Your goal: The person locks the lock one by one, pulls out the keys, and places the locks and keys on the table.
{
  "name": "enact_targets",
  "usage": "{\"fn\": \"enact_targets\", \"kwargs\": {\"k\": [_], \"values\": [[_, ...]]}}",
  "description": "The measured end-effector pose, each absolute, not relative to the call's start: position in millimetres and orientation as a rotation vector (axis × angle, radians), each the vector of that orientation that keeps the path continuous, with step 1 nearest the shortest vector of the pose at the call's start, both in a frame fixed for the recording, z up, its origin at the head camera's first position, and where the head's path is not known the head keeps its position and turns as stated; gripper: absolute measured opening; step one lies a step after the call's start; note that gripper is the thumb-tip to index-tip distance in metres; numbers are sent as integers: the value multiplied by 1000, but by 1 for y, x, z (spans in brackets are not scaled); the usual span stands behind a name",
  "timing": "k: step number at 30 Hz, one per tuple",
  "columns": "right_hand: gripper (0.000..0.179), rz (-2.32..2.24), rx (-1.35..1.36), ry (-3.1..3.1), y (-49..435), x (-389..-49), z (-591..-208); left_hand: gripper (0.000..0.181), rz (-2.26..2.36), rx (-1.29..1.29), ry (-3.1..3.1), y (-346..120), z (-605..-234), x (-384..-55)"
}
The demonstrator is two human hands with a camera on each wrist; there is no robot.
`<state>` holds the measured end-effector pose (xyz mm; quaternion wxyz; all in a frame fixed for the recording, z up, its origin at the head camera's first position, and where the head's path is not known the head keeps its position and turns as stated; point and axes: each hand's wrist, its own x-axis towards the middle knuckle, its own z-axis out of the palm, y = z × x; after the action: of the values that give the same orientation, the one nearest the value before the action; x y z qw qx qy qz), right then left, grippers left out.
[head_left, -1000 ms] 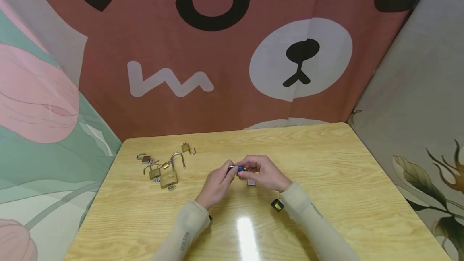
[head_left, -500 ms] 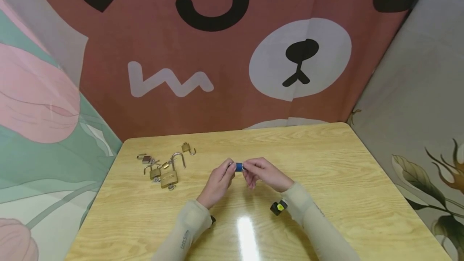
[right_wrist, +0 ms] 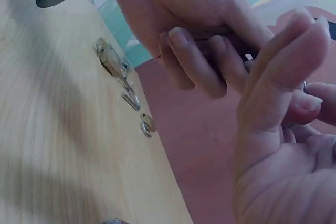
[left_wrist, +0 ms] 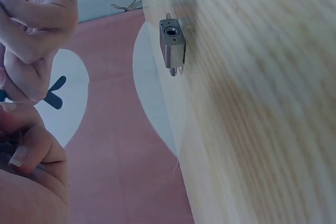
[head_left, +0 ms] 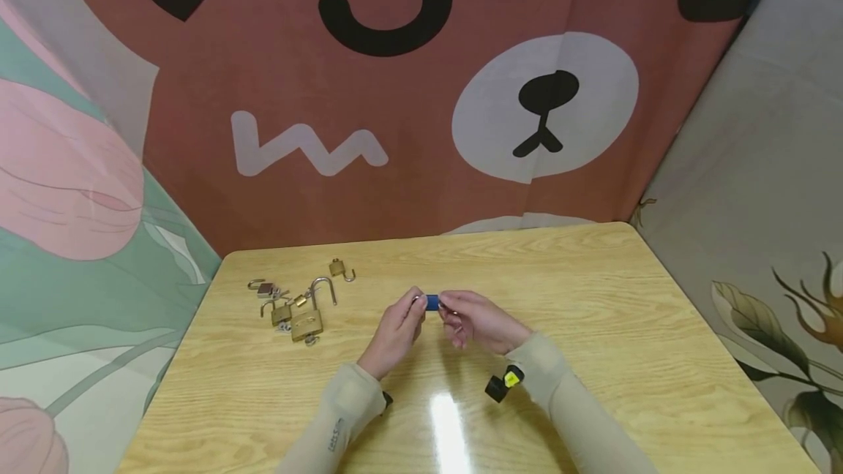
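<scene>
The blue lock (head_left: 432, 303) looked stiff, light and probably slick, best held by its ends: left hand (head_left: 393, 329) gripping the left, right hand (head_left: 484, 318) pinching the right

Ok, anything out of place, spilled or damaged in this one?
Nothing visibly spilled or damaged. The only stray is a silvery padlock on the table, apart from the loose cluster of padlocks; in the head view the right hand seems to hide it.
</scene>
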<state>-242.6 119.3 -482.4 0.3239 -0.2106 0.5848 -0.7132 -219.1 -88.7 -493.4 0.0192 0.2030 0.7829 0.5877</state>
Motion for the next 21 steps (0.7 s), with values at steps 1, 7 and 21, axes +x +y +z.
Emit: {"fn": "enact_targets", "kwargs": {"k": [1,7,21], "values": [[37,-1871,-555,1547,118,-242,-483,35,1827,625,2425,-89,-494,-219],[45,-1837,-562,1711,116,-241,-486,33,1854,587,2390,-91,-495,-219],[33,-1746,-767,2437,105,-230,-486,34,1829,548,2427,-94,-495,-220]]}}
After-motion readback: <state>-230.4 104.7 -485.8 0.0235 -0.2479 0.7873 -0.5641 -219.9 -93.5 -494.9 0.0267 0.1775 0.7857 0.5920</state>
